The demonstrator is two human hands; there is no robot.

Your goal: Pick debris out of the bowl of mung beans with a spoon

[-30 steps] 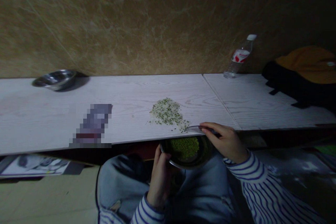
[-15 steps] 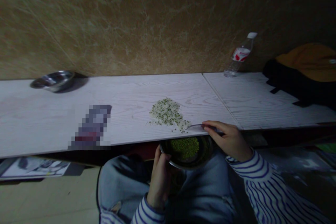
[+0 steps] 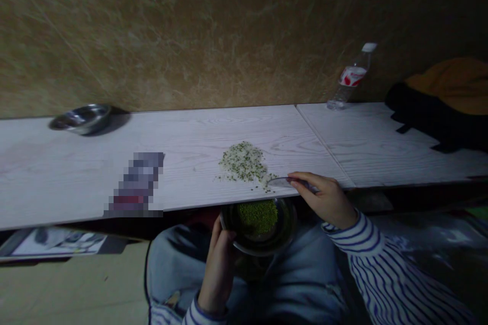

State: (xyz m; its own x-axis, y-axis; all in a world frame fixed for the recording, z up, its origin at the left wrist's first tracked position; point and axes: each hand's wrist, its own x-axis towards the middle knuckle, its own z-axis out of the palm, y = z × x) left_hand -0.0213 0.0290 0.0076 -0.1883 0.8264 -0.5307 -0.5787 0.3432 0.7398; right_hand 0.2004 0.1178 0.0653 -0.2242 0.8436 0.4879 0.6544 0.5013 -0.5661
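Observation:
My left hand (image 3: 221, 254) grips the left rim of a metal bowl (image 3: 263, 251) held over my lap, just below the table edge. Green mung beans (image 3: 259, 216) lie in the bowl. On the white table is a loose pile of white rice-like grains mixed with green beans (image 3: 244, 161). My right hand (image 3: 324, 195) pinches a thin, pale, flat tool (image 3: 280, 182) whose exact kind I cannot make out. The tool's tip touches the near right edge of the pile, where some grains are scattered.
A second metal bowl (image 3: 82, 119) stands at the back left of the table (image 3: 190, 132). A pixelated flat object (image 3: 137, 183) lies left of the pile. A plastic bottle (image 3: 353, 78) leans or stands by the wall. A black and orange cloth item (image 3: 446, 106) lies far right.
The held bowl has shifted left and slightly down with my left hand. My right hand and the tool have moved slightly left toward the pile. The view has shifted a little.

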